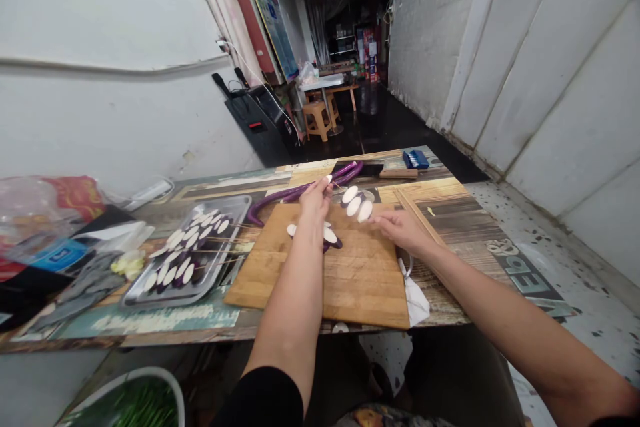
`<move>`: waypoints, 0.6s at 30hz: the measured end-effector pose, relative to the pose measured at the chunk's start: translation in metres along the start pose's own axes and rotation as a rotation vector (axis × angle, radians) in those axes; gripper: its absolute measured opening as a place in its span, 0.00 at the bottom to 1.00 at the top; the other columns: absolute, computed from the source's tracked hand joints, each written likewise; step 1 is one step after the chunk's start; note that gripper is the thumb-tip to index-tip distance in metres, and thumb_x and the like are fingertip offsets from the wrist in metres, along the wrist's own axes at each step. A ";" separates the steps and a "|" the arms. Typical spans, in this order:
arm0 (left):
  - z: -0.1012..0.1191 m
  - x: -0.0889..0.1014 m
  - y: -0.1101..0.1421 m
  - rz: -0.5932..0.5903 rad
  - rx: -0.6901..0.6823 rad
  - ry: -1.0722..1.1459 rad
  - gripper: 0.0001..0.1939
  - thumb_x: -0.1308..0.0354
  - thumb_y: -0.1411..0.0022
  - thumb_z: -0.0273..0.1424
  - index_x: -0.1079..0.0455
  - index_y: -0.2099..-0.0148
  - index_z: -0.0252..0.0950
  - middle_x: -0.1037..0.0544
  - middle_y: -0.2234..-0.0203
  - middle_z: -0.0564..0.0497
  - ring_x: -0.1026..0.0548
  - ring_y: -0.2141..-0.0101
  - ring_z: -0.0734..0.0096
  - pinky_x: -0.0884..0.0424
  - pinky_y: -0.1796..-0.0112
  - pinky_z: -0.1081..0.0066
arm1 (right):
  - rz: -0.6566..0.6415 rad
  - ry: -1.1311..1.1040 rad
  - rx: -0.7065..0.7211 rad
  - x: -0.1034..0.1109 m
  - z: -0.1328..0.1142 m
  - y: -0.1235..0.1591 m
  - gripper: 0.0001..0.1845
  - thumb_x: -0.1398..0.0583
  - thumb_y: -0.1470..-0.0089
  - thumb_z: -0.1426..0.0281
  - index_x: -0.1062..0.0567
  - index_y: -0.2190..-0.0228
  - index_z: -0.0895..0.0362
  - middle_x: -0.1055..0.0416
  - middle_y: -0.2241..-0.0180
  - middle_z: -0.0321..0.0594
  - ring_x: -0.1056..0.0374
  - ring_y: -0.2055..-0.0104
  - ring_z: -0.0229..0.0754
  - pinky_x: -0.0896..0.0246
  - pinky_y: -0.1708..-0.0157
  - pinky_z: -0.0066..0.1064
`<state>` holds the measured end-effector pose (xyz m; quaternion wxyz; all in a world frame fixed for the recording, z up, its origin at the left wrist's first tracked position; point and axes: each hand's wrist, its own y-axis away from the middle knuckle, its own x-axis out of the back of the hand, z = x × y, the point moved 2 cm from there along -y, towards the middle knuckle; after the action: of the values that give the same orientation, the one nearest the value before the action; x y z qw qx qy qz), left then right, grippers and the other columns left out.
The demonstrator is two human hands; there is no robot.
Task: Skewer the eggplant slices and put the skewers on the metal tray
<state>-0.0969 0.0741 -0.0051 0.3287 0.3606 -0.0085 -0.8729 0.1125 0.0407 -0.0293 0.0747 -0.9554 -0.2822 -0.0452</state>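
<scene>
Above the far side of a wooden cutting board (280, 267), my left hand (315, 197) is closed on a white-faced eggplant slice (329, 179). My right hand (400, 227) pinches the near end of a skewer of eggplant slices (354, 205), whose several pale ovals with dark purple skin lie between my two hands. The skewer's stick is mostly hidden behind the slices. Loose eggplant slices (330, 235) rest on the board, partly covered by my left wrist. Whole purple eggplants (273, 200) lie just past the board.
At left, a metal tray (210, 290) holds several skewers of sliced eggplant. A cleaver (397, 173) and a blue box (416, 159) sit at the table's far side. Wooden sticks (420, 217) and a white cloth (416, 297) are right of the board. Plastic bags (55, 227) crowd the left end.
</scene>
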 end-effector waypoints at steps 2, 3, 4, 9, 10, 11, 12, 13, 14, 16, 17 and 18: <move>0.000 0.000 0.000 -0.002 -0.001 -0.005 0.06 0.43 0.47 0.14 0.30 0.71 0.26 0.28 0.81 0.50 0.29 0.80 0.81 0.33 0.80 0.84 | 0.007 0.012 -0.003 0.000 0.001 -0.001 0.28 0.44 0.54 0.52 0.24 0.66 0.66 0.48 0.86 0.29 0.56 0.83 0.32 0.64 0.82 0.25; -0.001 0.000 0.000 -0.003 -0.003 -0.008 0.06 0.42 0.47 0.13 0.30 0.70 0.26 0.28 0.81 0.50 0.29 0.80 0.81 0.33 0.80 0.84 | 0.015 0.021 -0.003 0.000 0.002 -0.001 0.27 0.44 0.54 0.52 0.24 0.67 0.65 0.48 0.86 0.30 0.56 0.83 0.32 0.64 0.82 0.25; -0.001 0.000 0.001 -0.004 -0.005 -0.011 0.06 0.42 0.47 0.13 0.29 0.70 0.26 0.27 0.81 0.50 0.29 0.80 0.81 0.33 0.79 0.84 | 0.021 0.029 -0.001 0.001 0.003 -0.001 0.27 0.44 0.54 0.52 0.24 0.67 0.65 0.47 0.85 0.30 0.55 0.82 0.32 0.63 0.82 0.24; -0.002 -0.002 0.003 -0.014 -0.012 -0.026 0.06 0.43 0.47 0.13 0.29 0.70 0.26 0.27 0.81 0.50 0.28 0.80 0.80 0.33 0.80 0.84 | 0.018 0.018 0.005 0.001 0.006 -0.003 0.27 0.44 0.53 0.53 0.25 0.67 0.65 0.48 0.86 0.29 0.56 0.83 0.32 0.64 0.82 0.24; -0.002 -0.002 0.004 -0.015 -0.011 -0.028 0.06 0.42 0.47 0.13 0.29 0.70 0.26 0.27 0.81 0.50 0.28 0.80 0.80 0.33 0.80 0.84 | 0.018 0.020 0.007 0.001 0.007 -0.003 0.27 0.44 0.53 0.53 0.25 0.67 0.65 0.48 0.86 0.29 0.56 0.83 0.32 0.64 0.82 0.24; -0.002 -0.003 0.005 -0.016 -0.007 -0.030 0.06 0.42 0.47 0.13 0.29 0.70 0.26 0.27 0.81 0.50 0.28 0.80 0.80 0.33 0.80 0.84 | 0.023 0.024 0.012 0.001 0.007 -0.003 0.27 0.44 0.53 0.53 0.25 0.67 0.65 0.48 0.86 0.29 0.56 0.83 0.32 0.64 0.82 0.24; -0.002 -0.003 0.006 -0.018 -0.001 -0.033 0.06 0.42 0.48 0.13 0.29 0.70 0.26 0.27 0.81 0.50 0.29 0.80 0.81 0.33 0.80 0.84 | 0.029 0.031 0.019 0.001 0.007 -0.003 0.27 0.44 0.53 0.53 0.25 0.67 0.65 0.47 0.85 0.29 0.56 0.83 0.32 0.64 0.82 0.25; -0.002 -0.004 0.007 -0.021 0.005 -0.036 0.06 0.42 0.47 0.13 0.29 0.70 0.27 0.27 0.81 0.50 0.29 0.80 0.81 0.33 0.80 0.85 | 0.034 0.037 0.027 0.001 0.007 -0.004 0.27 0.44 0.52 0.53 0.24 0.67 0.65 0.47 0.85 0.30 0.56 0.83 0.32 0.64 0.82 0.25; -0.002 -0.005 0.007 -0.025 0.010 -0.040 0.06 0.42 0.47 0.14 0.30 0.71 0.27 0.27 0.81 0.50 0.29 0.81 0.81 0.33 0.80 0.85 | 0.035 0.040 0.035 0.001 0.007 -0.004 0.26 0.44 0.52 0.53 0.24 0.67 0.65 0.47 0.85 0.30 0.55 0.82 0.32 0.64 0.81 0.25; -0.002 -0.006 0.009 -0.033 0.017 -0.048 0.08 0.44 0.45 0.14 0.31 0.73 0.27 0.27 0.82 0.50 0.29 0.81 0.82 0.33 0.80 0.85 | 0.032 0.035 0.046 0.001 0.007 -0.003 0.26 0.44 0.52 0.53 0.24 0.67 0.65 0.47 0.85 0.30 0.55 0.82 0.32 0.64 0.81 0.25; -0.002 -0.006 0.010 -0.037 0.018 -0.051 0.08 0.45 0.45 0.14 0.32 0.74 0.27 0.28 0.82 0.51 0.29 0.81 0.82 0.33 0.80 0.86 | 0.028 0.031 0.048 0.001 0.006 -0.003 0.26 0.44 0.52 0.53 0.25 0.67 0.64 0.47 0.85 0.30 0.55 0.82 0.32 0.63 0.81 0.25; -0.001 -0.007 0.010 -0.039 0.019 -0.053 0.09 0.45 0.44 0.14 0.32 0.74 0.28 0.28 0.82 0.51 0.29 0.81 0.83 0.33 0.80 0.86 | 0.025 0.030 0.049 0.001 0.006 -0.003 0.26 0.44 0.52 0.53 0.25 0.67 0.64 0.47 0.85 0.30 0.55 0.82 0.33 0.63 0.81 0.26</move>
<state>-0.0865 0.0702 0.0008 0.3076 0.3408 -0.0184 -0.8882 0.1120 0.0447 -0.0347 0.1027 -0.9560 -0.2700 -0.0515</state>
